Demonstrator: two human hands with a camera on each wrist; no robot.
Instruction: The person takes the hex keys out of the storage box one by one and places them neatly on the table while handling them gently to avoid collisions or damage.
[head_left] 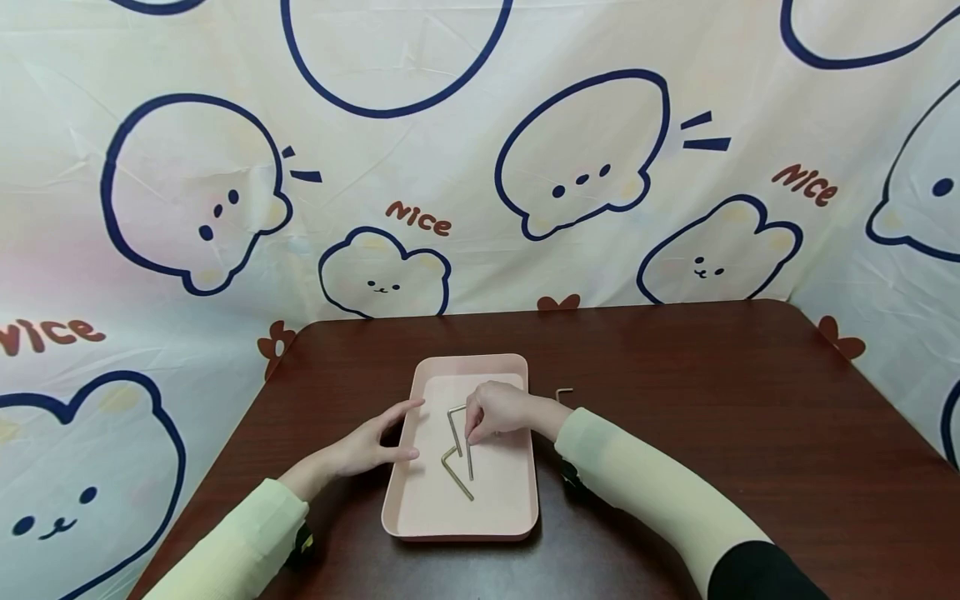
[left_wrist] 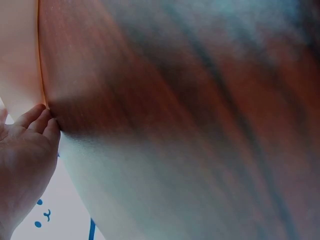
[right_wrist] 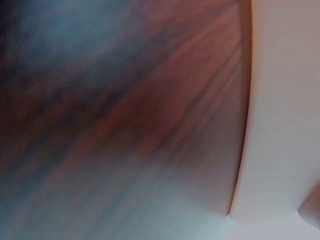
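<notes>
Inside the tray [head_left: 495, 518], the right hand [head_left: 497, 408] pinches one key [head_left: 470, 463] just beside a silver key [head_left: 454, 433] and a brass key [head_left: 457, 480], best done without nudging them, while the left hand [head_left: 369, 446], thumb and fingers spread at the rim [head_left: 390, 493], should keep it steady.

The tray [head_left: 502, 500] in the middle of the frame has a plain pale pink colour. In it, one bent rod [head_left: 457, 481] is brass-yellow, and two greyer rods [head_left: 454, 433] look metallic. The desk [head_left: 675, 375] is dark reddish brown, with fine wood grain. The cream-white cloth [head_left: 465, 167] above carries navy-blue bear outlines and red-brown words "Nice". The sleeves [head_left: 645, 487] are pale yellow-green.
</notes>
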